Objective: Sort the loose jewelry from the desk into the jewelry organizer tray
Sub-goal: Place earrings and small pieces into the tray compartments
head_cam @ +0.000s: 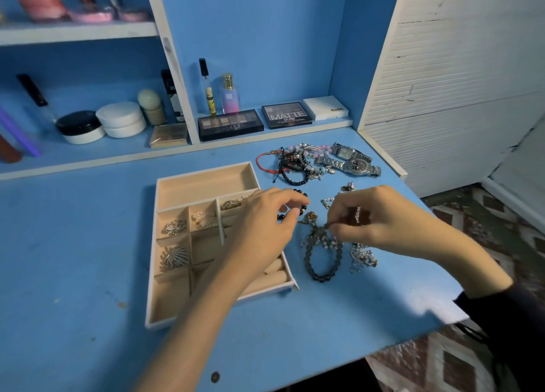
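Blue bench (88, 244), head view. Beige jewelry organizer tray (203, 182) sits centre-left, its long far compartment bare. Small compartments on its left hold silver earrings (173, 226), gold hoops (203, 218) and a silver sunburst brooch (174, 257); gold rings (231, 204) lie in a compartment further right.

Left hand (265, 223) hovers over the tray's right edge, thumb and forefinger pinched together on a black beaded bracelet (298, 192) just right of the tray.

Right hand (371, 217) is to the right, fingertips closed on the top of a dark beaded chain (323, 262) whose loop lies on the bench nearer the camera. Silver tangle (361, 257) beside it, right.

Far right: heap of bracelets (295, 163), a red cord (265, 163), two metal wristwatches (352, 158). Eyeshadow palettes (230, 125) on the shelf behind.
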`<state>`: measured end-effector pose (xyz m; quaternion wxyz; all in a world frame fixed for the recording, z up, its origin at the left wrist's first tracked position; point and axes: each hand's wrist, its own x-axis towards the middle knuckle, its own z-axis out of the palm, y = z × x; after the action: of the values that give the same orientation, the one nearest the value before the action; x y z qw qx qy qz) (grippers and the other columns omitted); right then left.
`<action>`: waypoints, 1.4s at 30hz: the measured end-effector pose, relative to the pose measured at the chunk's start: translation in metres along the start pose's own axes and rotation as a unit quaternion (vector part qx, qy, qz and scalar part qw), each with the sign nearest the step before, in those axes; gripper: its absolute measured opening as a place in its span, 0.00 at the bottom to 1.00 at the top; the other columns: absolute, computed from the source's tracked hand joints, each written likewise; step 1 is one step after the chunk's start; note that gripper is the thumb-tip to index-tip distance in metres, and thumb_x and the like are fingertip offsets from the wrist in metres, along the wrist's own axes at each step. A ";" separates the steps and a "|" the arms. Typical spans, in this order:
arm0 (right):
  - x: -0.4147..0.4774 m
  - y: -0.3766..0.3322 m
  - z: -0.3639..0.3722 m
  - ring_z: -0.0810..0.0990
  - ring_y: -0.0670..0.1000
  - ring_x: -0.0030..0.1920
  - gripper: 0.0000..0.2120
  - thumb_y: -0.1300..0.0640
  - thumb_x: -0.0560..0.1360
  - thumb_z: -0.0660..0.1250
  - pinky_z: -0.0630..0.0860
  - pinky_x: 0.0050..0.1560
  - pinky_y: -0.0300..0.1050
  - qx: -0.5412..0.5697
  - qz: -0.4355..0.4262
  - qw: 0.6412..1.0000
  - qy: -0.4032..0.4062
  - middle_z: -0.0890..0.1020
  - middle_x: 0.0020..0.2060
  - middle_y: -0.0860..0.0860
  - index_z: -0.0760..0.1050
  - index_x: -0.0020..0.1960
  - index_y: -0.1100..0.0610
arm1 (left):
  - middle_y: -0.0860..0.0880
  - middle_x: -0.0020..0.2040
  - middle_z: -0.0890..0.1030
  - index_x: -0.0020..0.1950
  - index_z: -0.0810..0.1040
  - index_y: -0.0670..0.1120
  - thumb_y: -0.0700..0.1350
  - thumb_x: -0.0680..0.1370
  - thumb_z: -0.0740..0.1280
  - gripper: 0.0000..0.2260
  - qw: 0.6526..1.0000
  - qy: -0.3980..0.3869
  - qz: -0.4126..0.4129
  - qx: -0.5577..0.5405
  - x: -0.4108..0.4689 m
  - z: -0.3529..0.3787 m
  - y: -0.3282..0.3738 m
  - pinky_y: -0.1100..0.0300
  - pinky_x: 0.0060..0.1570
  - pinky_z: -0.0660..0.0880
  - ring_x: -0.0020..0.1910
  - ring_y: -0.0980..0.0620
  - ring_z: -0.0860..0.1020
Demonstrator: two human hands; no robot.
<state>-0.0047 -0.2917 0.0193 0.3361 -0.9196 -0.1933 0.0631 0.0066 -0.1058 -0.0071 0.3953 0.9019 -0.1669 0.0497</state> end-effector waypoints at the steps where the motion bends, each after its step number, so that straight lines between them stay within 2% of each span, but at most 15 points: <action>1: 0.000 -0.001 -0.003 0.72 0.41 0.27 0.04 0.59 0.71 0.70 0.66 0.30 0.30 0.032 0.001 0.999 0.012 0.81 0.31 0.49 0.79 0.38 0.52 | 0.59 0.41 0.77 0.53 0.81 0.52 0.41 0.77 0.64 0.10 1.000 -0.002 -0.001 -0.005 0.000 -0.001 0.001 0.79 0.33 0.63 0.31 0.75 0.68; 4: 0.000 -0.001 -0.009 0.74 0.50 0.30 0.03 0.58 0.72 0.69 0.71 0.32 0.43 0.084 -0.001 0.995 0.061 0.81 0.33 0.52 0.79 0.39 0.53 | 0.57 0.43 0.79 0.54 0.81 0.51 0.41 0.77 0.64 0.10 1.000 -0.005 -0.006 -0.025 -0.001 -0.003 0.003 0.79 0.31 0.63 0.28 0.75 0.68; 8: 0.006 -0.006 -0.010 0.75 0.45 0.32 0.02 0.60 0.72 0.69 0.72 0.34 0.37 0.117 -0.010 0.987 0.107 0.81 0.34 0.53 0.79 0.41 0.56 | 0.57 0.47 0.81 0.55 0.80 0.52 0.38 0.76 0.63 0.13 0.999 -0.005 -0.011 -0.037 -0.003 -0.007 0.000 0.77 0.32 0.65 0.29 0.72 0.70; 11: 0.014 -0.013 -0.007 0.75 0.46 0.32 0.02 0.60 0.73 0.69 0.71 0.33 0.35 0.138 -0.022 0.981 0.133 0.81 0.35 0.57 0.78 0.42 0.58 | 0.63 0.48 0.78 0.58 0.76 0.57 0.42 0.75 0.66 0.15 0.999 -0.024 -0.013 -0.039 -0.008 -0.015 -0.004 0.72 0.39 0.69 0.36 0.65 0.72; 13: 0.021 -0.019 -0.003 0.75 0.53 0.32 0.02 0.59 0.73 0.69 0.72 0.35 0.44 0.149 -0.033 0.977 0.146 0.80 0.35 0.58 0.78 0.43 0.58 | 0.67 0.47 0.75 0.60 0.73 0.60 0.48 0.74 0.68 0.16 0.999 -0.030 -0.022 -0.034 -0.012 -0.021 -0.006 0.73 0.41 0.68 0.40 0.65 0.73; 15: 0.028 -0.026 0.002 0.75 0.57 0.32 0.03 0.59 0.73 0.69 0.73 0.35 0.51 0.162 -0.041 0.974 0.151 0.80 0.34 0.59 0.78 0.43 0.58 | 0.65 0.48 0.77 0.60 0.73 0.60 0.52 0.73 0.69 0.16 0.998 -0.008 -0.027 -0.048 -0.015 -0.026 -0.010 0.71 0.46 0.70 0.46 0.65 0.75; 17: 0.035 -0.034 0.008 0.76 0.53 0.32 0.03 0.59 0.73 0.69 0.73 0.34 0.47 0.184 -0.048 0.971 0.144 0.81 0.34 0.59 0.78 0.42 0.59 | 0.60 0.48 0.80 0.57 0.76 0.58 0.52 0.73 0.69 0.13 0.997 0.029 -0.030 -0.061 -0.016 -0.031 -0.016 0.67 0.48 0.73 0.48 0.64 0.77; 20: 0.042 -0.047 0.018 0.76 0.51 0.32 0.02 0.63 0.73 0.69 0.73 0.33 0.42 0.225 -0.053 0.965 0.120 0.80 0.33 0.59 0.77 0.42 0.61 | 0.61 0.39 0.81 0.45 0.80 0.54 0.46 0.72 0.71 0.04 0.992 0.075 -0.042 -0.087 -0.020 -0.043 -0.022 0.68 0.42 0.73 0.41 0.67 0.77; 22: 0.045 -0.057 0.027 0.76 0.51 0.32 0.02 0.64 0.73 0.68 0.73 0.32 0.41 0.259 -0.057 0.959 0.103 0.80 0.32 0.61 0.77 0.42 0.63 | 0.61 0.36 0.81 0.41 0.79 0.54 0.45 0.71 0.72 0.04 0.991 0.085 -0.047 -0.087 -0.025 -0.055 -0.028 0.68 0.41 0.73 0.38 0.65 0.77; 27: 0.047 -0.086 0.054 0.76 0.51 0.31 0.02 0.66 0.72 0.68 0.74 0.32 0.41 0.311 -0.062 0.948 0.020 0.79 0.31 0.57 0.76 0.41 0.64 | 0.59 0.39 0.81 0.40 0.81 0.53 0.47 0.69 0.74 0.03 0.996 0.022 -0.073 -0.037 -0.056 -0.093 -0.047 0.67 0.43 0.72 0.38 0.62 0.77; 30: 0.045 -0.100 0.075 0.77 0.52 0.32 0.03 0.66 0.72 0.69 0.73 0.32 0.40 0.328 -0.056 0.943 -0.027 0.80 0.31 0.57 0.76 0.39 0.63 | 0.61 0.44 0.80 0.40 0.79 0.57 0.60 0.64 0.69 0.10 0.997 -0.014 -0.078 0.021 -0.074 -0.111 -0.066 0.64 0.47 0.72 0.46 0.60 0.76; 32: 0.045 -0.106 0.088 0.76 0.53 0.32 0.03 0.66 0.71 0.69 0.73 0.33 0.41 0.341 -0.039 0.938 -0.051 0.80 0.30 0.57 0.76 0.39 0.64 | 0.62 0.47 0.79 0.40 0.79 0.58 0.62 0.63 0.67 0.12 0.994 -0.035 -0.089 0.046 -0.082 -0.116 -0.077 0.61 0.50 0.70 0.50 0.59 0.74; 36: 0.044 -0.110 0.104 0.78 0.52 0.31 0.04 0.65 0.70 0.71 0.75 0.35 0.42 0.328 -0.011 0.942 -0.072 0.81 0.29 0.56 0.77 0.39 0.64 | 0.67 0.53 0.76 0.45 0.80 0.60 0.58 0.66 0.69 0.09 0.990 -0.059 -0.101 0.085 -0.088 -0.117 -0.084 0.59 0.59 0.67 0.57 0.61 0.70; 38: 0.045 -0.112 0.107 0.78 0.50 0.31 0.04 0.65 0.69 0.72 0.75 0.36 0.40 0.305 -0.003 0.949 -0.072 0.83 0.31 0.56 0.77 0.38 0.62 | 0.66 0.54 0.75 0.47 0.81 0.59 0.49 0.71 0.70 0.07 0.990 -0.055 -0.106 0.071 -0.089 -0.117 -0.084 0.57 0.62 0.67 0.58 0.61 0.70; 42: 0.045 -0.116 0.110 0.78 0.41 0.30 0.07 0.62 0.68 0.74 0.72 0.35 0.30 0.209 -0.029 0.976 -0.052 0.83 0.31 0.48 0.78 0.36 0.54 | 0.61 0.53 0.78 0.46 0.80 0.60 0.35 0.75 0.64 0.18 0.994 0.003 -0.103 0.025 -0.087 -0.119 -0.082 0.63 0.57 0.70 0.55 0.63 0.73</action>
<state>-0.0267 -0.1277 0.0100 0.5122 -0.8184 -0.2194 0.1406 -0.0421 0.0554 -0.0018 0.3764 0.9236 -0.0709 0.0159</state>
